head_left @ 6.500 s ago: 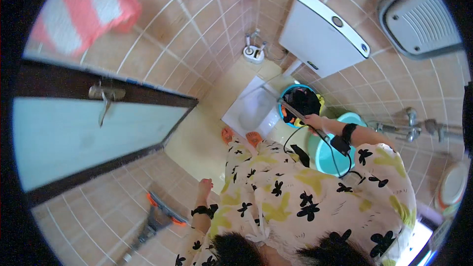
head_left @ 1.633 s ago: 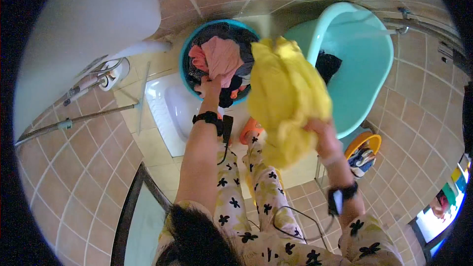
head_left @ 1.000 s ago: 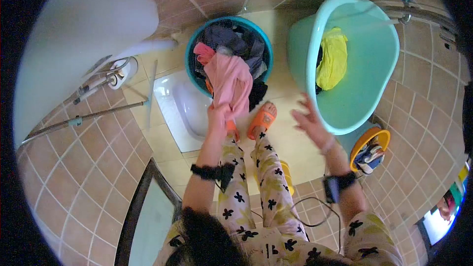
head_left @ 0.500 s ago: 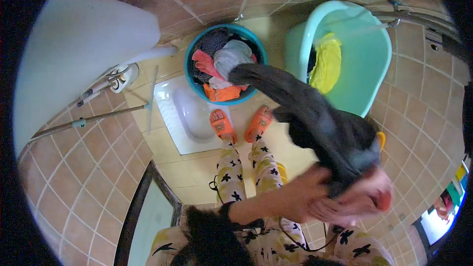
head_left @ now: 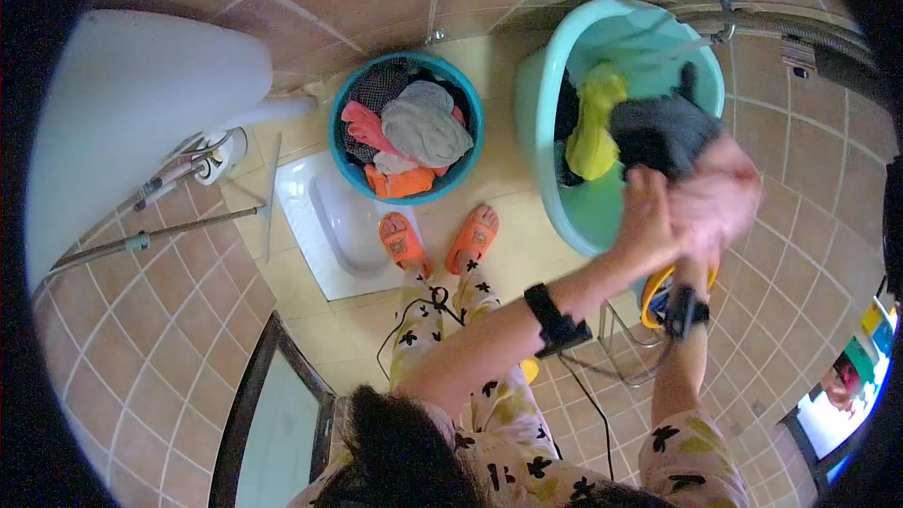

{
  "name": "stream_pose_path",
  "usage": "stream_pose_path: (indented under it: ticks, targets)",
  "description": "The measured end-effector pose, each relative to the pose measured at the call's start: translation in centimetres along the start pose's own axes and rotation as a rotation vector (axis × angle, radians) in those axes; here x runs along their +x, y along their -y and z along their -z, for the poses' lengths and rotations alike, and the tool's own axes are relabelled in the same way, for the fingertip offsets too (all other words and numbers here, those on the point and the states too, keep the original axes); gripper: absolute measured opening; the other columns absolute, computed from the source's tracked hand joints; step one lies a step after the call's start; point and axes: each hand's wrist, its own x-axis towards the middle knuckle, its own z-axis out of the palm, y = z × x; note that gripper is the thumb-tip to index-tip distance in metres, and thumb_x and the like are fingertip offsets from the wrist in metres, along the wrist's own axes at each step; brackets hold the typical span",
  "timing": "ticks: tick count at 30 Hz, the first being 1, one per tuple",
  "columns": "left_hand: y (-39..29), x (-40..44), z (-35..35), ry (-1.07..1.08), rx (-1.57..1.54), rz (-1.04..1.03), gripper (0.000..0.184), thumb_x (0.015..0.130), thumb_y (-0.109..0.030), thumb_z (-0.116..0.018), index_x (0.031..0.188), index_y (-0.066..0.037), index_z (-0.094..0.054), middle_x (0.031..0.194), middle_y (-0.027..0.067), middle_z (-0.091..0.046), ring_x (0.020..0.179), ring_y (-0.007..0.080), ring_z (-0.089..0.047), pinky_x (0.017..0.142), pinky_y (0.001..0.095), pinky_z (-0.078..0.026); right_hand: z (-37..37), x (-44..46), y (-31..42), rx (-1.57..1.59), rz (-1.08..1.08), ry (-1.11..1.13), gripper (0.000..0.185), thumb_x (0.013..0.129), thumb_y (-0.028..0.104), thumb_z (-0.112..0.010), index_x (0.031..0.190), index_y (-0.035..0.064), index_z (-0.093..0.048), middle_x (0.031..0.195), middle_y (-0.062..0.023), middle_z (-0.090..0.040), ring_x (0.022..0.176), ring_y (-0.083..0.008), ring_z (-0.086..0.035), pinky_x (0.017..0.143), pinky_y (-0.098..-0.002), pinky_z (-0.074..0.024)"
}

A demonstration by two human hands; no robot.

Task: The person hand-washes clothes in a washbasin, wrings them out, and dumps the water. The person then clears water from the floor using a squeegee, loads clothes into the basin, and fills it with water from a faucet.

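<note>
A dark grey garment (head_left: 666, 132) hangs bunched from my hands over the mint-green tub (head_left: 555, 179). My left hand (head_left: 649, 221) is closed on the near edge of the cloth, its fingertips against the fabric. Beside it my right hand (head_left: 722, 190), smeared by motion, grips the same garment. A yellow cloth (head_left: 594, 122) lies inside the tub, with dark cloth (head_left: 566, 113) along the tub's left wall. Black bands circle both wrists.
A blue basin (head_left: 340, 155) of mixed clothes, a grey piece (head_left: 425, 124) on top, stands beside the squat toilet (head_left: 310, 216). An orange-rimmed bucket (head_left: 649, 306) sits below my forearms. A squeegee pole (head_left: 188, 228) leans at left; a tap (head_left: 722, 35) juts over the tub.
My hands have moved up and right, carrying the dark grey garment from above the floor to over the tub. Its long end has left the basin area, and the cloth is now bunched.
</note>
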Motion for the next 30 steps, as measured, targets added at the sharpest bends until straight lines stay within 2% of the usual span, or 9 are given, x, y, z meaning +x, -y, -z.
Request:
stream_pose_path:
  ticks: [3, 5, 7, 9, 16, 18, 21, 26, 30]
  targets:
    - [6.1, -0.3, 0.8, -0.163, 0.172, 0.019, 0.079, 0.060, -0.023, -0.069, 0.118, 0.007, -0.025, 0.116, 0.0278, -0.032, 0.110, 0.0394, -0.033, 0.094, 0.0462, -0.027, -2.3, 8.6, -3.8, 0.132, -0.212, -0.273, 0.060, 0.083, 0.030, -0.055, 0.131, 0.0072, -0.026, 0.126, -0.0140, -0.037, 0.115, -0.0231, -0.037, 0.097, -0.0437, -0.0319]
    - [10.3, -2.2, 3.2, -0.051, 0.095, 0.115, 0.069, 0.064, -0.021, -0.068, 0.114, 0.006, -0.031, 0.112, 0.0272, -0.039, 0.109, 0.0374, -0.038, 0.095, 0.0429, -0.029, -1.4, 12.1, -7.2, 0.199, -0.247, -0.275, 0.053, 0.085, 0.029, -0.049, 0.128, 0.0090, -0.028, 0.127, -0.0137, -0.035, 0.119, -0.0286, -0.032, 0.088, -0.0535, -0.0381]
    - [12.8, -4.5, 7.2, -0.052, -0.299, 0.506, 0.049, 0.069, -0.021, -0.062, 0.106, 0.003, -0.041, 0.099, 0.0196, -0.050, 0.096, 0.0338, -0.047, 0.090, 0.0382, -0.035, -2.1, 11.2, -10.7, -0.004, -0.119, 0.179, 0.046, 0.083, 0.027, -0.052, 0.122, 0.0092, -0.036, 0.119, -0.0128, -0.044, 0.111, -0.0277, -0.042, 0.088, -0.0486, -0.0402]
    - [15.7, -6.8, 11.8, -0.082, 0.164, 0.617, 0.033, 0.072, -0.024, -0.058, 0.097, -0.003, -0.050, 0.089, 0.0109, -0.055, 0.080, 0.0296, -0.052, 0.076, 0.0333, -0.042, -4.2, 9.5, -14.1, -0.097, -0.155, 0.474, 0.035, 0.084, 0.026, -0.051, 0.114, 0.0080, -0.045, 0.109, -0.0109, -0.051, 0.100, -0.0260, -0.050, 0.088, -0.0445, -0.0419]
    - [22.8, -9.5, 25.6, -0.128, 1.095, 0.872, 0.025, 0.071, -0.032, -0.061, 0.070, -0.007, -0.055, 0.070, 0.0059, -0.059, 0.085, 0.0176, -0.054, 0.056, 0.0338, -0.043, -11.5, 2.6, -22.1, -0.193, -0.461, 0.577, 0.029, 0.086, 0.023, -0.048, 0.108, 0.0050, -0.050, 0.101, -0.0112, -0.056, 0.092, -0.0228, -0.054, 0.086, -0.0374, -0.0440]
    - [29.1, -8.5, 26.5, -0.663, 0.411, 1.059, 0.047, 0.070, -0.037, -0.064, 0.101, -0.006, -0.048, 0.100, 0.0125, -0.049, 0.092, 0.0247, -0.051, 0.058, 0.0332, -0.046, -12.5, 2.4, -24.0, -0.220, -0.489, 0.608, 0.029, 0.086, 0.023, -0.048, 0.108, 0.0046, -0.050, 0.100, -0.0110, -0.057, 0.088, -0.0216, -0.055, 0.080, -0.0343, -0.0462]
    - [31.7, -5.0, 28.7, -0.726, 0.062, 1.326, 0.076, 0.067, -0.037, -0.067, 0.126, -0.009, -0.029, 0.129, 0.0145, -0.026, 0.100, 0.0308, -0.046, 0.063, 0.0341, -0.049, -13.4, 2.7, -26.8, -0.244, -0.527, 0.558, 0.028, 0.086, 0.022, -0.048, 0.108, 0.0048, -0.050, 0.098, -0.0107, -0.057, 0.086, -0.0201, -0.056, 0.077, -0.0330, -0.0471]
    - [49.2, -6.4, 29.9, -0.561, 0.643, 1.013, 0.049, 0.067, -0.026, -0.068, 0.107, -0.010, -0.046, 0.106, 0.0110, -0.044, 0.089, 0.0216, -0.048, 0.057, 0.0306, -0.046, -13.8, 2.6, -30.5, -0.235, -0.565, 0.527, 0.028, 0.086, 0.022, -0.048, 0.107, 0.0047, -0.050, 0.095, -0.0107, -0.058, 0.083, -0.0188, -0.056, 0.076, -0.0319, -0.0477]
    - [43.8, -8.5, 31.0, -0.528, -0.148, 0.916, 0.014, 0.070, -0.014, -0.061, 0.080, -0.007, -0.054, 0.067, 0.0024, -0.053, 0.062, 0.0103, -0.050, 0.049, 0.0259, -0.040, -13.9, 1.9, -31.3, -0.282, -0.588, 0.521, 0.031, 0.085, 0.025, -0.051, 0.111, 0.0081, -0.046, 0.099, -0.0113, -0.055, 0.085, -0.0210, -0.055, 0.076, -0.0355, -0.0484]
